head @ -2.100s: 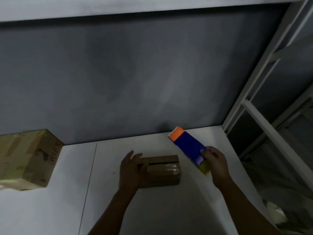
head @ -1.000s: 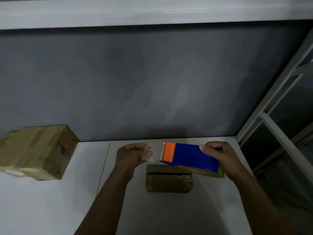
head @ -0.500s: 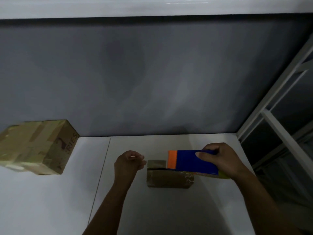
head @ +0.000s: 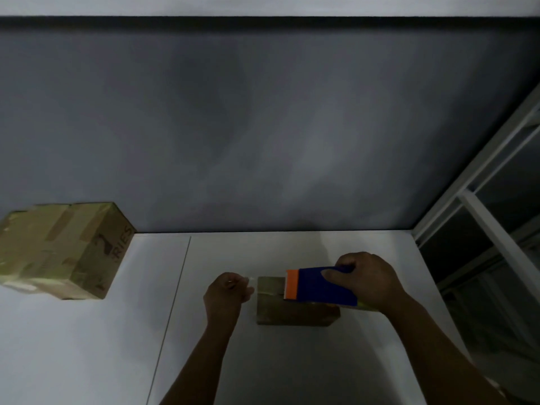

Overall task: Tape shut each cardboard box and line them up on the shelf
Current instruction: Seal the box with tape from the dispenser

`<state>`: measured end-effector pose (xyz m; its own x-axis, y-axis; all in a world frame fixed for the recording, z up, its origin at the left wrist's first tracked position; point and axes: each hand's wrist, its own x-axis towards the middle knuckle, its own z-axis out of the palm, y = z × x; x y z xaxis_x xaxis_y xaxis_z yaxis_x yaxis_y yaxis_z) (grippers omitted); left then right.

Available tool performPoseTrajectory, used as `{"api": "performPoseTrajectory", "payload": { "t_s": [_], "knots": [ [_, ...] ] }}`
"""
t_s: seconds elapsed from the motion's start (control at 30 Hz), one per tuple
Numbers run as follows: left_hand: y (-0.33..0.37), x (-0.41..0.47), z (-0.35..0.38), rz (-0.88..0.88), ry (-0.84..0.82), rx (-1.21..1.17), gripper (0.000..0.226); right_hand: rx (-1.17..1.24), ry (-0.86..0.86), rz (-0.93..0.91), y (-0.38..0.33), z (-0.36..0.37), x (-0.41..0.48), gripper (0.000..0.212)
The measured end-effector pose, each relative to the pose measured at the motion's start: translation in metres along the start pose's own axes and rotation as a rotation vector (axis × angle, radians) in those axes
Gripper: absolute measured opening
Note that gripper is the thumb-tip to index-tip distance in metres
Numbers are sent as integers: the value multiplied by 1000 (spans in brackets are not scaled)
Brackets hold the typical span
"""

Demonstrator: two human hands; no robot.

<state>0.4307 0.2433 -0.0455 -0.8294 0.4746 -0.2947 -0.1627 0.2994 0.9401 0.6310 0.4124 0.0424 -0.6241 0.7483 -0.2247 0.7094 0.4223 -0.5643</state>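
Matte rectangular cardboard box [head: 292, 312] lies lengthwise left-right. Right hand [head: 366, 280] grasps the blue plastic dispenser [head: 324, 290], orange end pointing left; left hand [head: 226, 293] pinches clear tape [head: 252, 278].

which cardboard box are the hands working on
The small brown cardboard box: the right hand holds the blue and orange tape dispenser over it, the left hand pinches the clear tape end. The larger taped cardboard box sits untouched at left.

The small box [head: 292, 313] lies on the shelf [head: 87, 346], larger box [head: 58, 249] well left.
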Motion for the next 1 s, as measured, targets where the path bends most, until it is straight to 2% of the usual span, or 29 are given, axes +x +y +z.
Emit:
{"api": "performPoseTrajectory", "payload": {
  "t_s": [0.3,0.57,0.67,0.7,0.77,0.83,0.87,0.93,1.0],
  "knots": [
    [-22,-1,2,-35,18,29,9,-189,-17,-53,-12,5,8,38],
    [-42,-6,16,38,88,109,13,-180,-19,-39,-16,8,13,36],
    [-41,-13,23,51,117,210,6,-154,-22,-33,-18,8,14,35],
    [-42,-16,25,21,101,177,15,-144,-27,-29,-19,8,15,35],
    [-47,-17,24,-63,41,85,49,-134,-43,-27,-18,7,15,35],
    [-54,-13,21,-91,48,134,67,-115,-52,-18,-17,7,14,35],
    [-55,-13,19,-70,86,184,63,-102,-53,-12,-17,6,14,35],
    [-51,-20,18,50,183,209,38,-103,-55,-7,-17,6,14,37],
    [-43,-35,25,149,159,158,22,-111,-52,-7,-18,6,15,37]
  ]
}}
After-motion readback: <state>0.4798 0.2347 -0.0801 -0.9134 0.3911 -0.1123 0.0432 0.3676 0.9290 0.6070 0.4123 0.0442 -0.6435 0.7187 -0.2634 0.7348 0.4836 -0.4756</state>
